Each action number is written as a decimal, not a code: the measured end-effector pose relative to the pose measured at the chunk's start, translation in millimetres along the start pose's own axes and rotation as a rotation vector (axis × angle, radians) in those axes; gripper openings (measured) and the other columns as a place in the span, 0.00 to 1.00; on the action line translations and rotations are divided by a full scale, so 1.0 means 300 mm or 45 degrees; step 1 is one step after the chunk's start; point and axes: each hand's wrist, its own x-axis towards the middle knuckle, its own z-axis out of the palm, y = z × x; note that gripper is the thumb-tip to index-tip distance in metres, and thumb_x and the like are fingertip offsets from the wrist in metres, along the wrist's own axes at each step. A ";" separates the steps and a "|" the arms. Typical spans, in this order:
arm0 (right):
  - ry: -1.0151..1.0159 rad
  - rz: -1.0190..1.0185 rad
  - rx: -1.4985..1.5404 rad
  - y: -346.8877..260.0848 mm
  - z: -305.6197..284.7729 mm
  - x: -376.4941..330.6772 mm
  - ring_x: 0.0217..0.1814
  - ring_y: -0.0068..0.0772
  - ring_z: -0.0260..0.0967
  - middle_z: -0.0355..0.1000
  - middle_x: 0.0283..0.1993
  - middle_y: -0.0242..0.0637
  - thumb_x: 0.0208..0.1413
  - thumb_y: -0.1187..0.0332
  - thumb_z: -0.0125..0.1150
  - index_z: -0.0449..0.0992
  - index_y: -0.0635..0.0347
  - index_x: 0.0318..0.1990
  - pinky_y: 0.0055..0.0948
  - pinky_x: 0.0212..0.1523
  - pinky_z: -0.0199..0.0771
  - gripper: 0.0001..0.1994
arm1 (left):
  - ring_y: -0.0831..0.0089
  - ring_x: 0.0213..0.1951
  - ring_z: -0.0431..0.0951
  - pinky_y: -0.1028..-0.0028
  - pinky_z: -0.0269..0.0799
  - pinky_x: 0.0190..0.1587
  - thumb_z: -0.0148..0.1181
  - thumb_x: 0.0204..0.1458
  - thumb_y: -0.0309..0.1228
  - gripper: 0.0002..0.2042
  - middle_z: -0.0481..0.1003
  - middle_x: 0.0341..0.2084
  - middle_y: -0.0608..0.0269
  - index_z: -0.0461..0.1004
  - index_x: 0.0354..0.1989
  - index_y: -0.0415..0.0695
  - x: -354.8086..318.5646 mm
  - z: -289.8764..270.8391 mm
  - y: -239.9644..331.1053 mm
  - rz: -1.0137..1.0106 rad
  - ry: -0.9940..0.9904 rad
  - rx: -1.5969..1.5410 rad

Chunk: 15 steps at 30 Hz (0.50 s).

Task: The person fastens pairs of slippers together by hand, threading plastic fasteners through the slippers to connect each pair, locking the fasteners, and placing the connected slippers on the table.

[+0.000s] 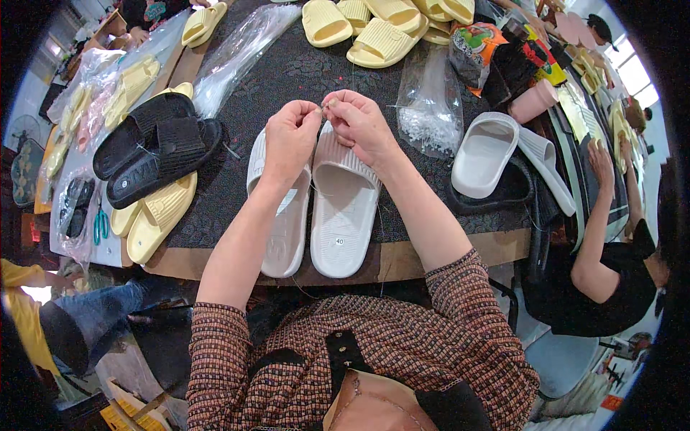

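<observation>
1. The left hand (290, 138) and right hand (357, 123) meet over the toe end of a white pair (316, 205) of slippers lying side by side on the dark table (302, 65), soles toward the near edge.
2. Both hands are pinched shut, fingertips almost touching each other. What they pinch is too small to make out; it looks like a thin tie or thread at the straps, but that cannot be told for sure.
3. Judged from this, the white pair is mid-way: it is set together and lined up, and the joining at the straps seems under way, not finished. It is not bagged.
4. A clear bag (430, 108) of small white bits lies just right of the hands, open and within reach.
5. A black pair (154, 147) lies stacked to the left, with yellow slippers (154, 215) under and beside it; whether they are already joined cannot be seen.
6. More yellow slippers (381, 25) wait at the far edge, and another white pair (503, 154) lies at the right, one slipper on edge, so plenty appears left.
7. Empty plastic sleeves (241, 54) lie at the upper left, apparently unused.
8. A co-worker's hand (600, 161) works at the right, apart from this pair.
</observation>
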 end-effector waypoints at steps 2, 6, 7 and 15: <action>-0.007 -0.001 -0.015 -0.003 0.005 -0.002 0.12 0.09 0.47 0.64 0.24 0.26 0.56 0.71 0.50 0.69 0.61 0.36 0.13 0.11 0.45 0.05 | 0.88 0.22 0.64 0.85 0.60 0.24 0.55 0.51 0.28 0.07 0.70 0.21 0.74 0.74 0.31 0.37 -0.004 -0.001 0.008 0.001 0.000 0.006; -0.006 0.017 -0.042 0.002 0.002 0.000 0.12 0.09 0.48 0.63 0.23 0.25 0.56 0.70 0.50 0.70 0.59 0.36 0.13 0.11 0.45 0.05 | 0.88 0.24 0.65 0.85 0.60 0.25 0.55 0.51 0.28 0.07 0.72 0.22 0.72 0.74 0.32 0.37 -0.005 0.003 0.008 0.018 0.007 0.013; -0.018 0.017 -0.046 0.001 0.003 -0.002 0.12 0.09 0.47 0.63 0.23 0.24 0.56 0.70 0.50 0.70 0.59 0.36 0.13 0.11 0.45 0.05 | 0.88 0.24 0.65 0.85 0.61 0.25 0.55 0.51 0.28 0.07 0.72 0.22 0.72 0.75 0.32 0.36 -0.006 0.003 0.014 0.005 -0.010 0.004; -0.021 -0.006 -0.071 0.005 0.006 0.001 0.13 0.09 0.48 0.63 0.23 0.23 0.56 0.68 0.52 0.70 0.58 0.36 0.13 0.11 0.45 0.05 | 0.88 0.25 0.65 0.85 0.61 0.26 0.56 0.51 0.28 0.07 0.72 0.23 0.72 0.74 0.33 0.36 -0.004 0.004 0.007 -0.013 -0.002 -0.021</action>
